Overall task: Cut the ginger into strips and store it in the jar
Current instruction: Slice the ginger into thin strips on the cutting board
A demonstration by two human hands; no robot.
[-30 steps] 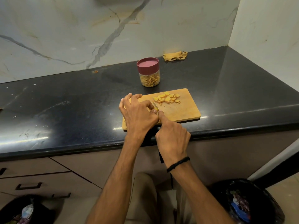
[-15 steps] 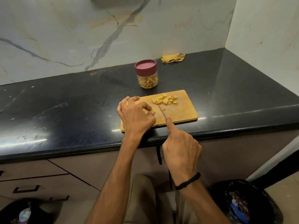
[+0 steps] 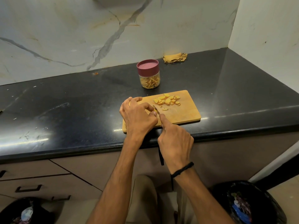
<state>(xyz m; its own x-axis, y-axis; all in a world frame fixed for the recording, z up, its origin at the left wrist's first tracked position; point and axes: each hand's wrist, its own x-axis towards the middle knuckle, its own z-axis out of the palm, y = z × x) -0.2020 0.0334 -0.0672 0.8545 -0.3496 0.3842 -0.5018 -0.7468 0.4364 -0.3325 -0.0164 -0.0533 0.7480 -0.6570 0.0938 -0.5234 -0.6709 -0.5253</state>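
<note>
Fingers (image 3: 146, 107) of left hand (image 3: 138, 117) curl on ginger (image 3: 150, 112); right hand (image 3: 175, 141) grips knife (image 3: 156, 109).

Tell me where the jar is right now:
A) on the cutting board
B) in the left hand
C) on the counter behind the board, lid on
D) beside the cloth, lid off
C: the jar stands on the counter just beyond the cutting board, with its maroon lid on and ginger strips inside.
</note>
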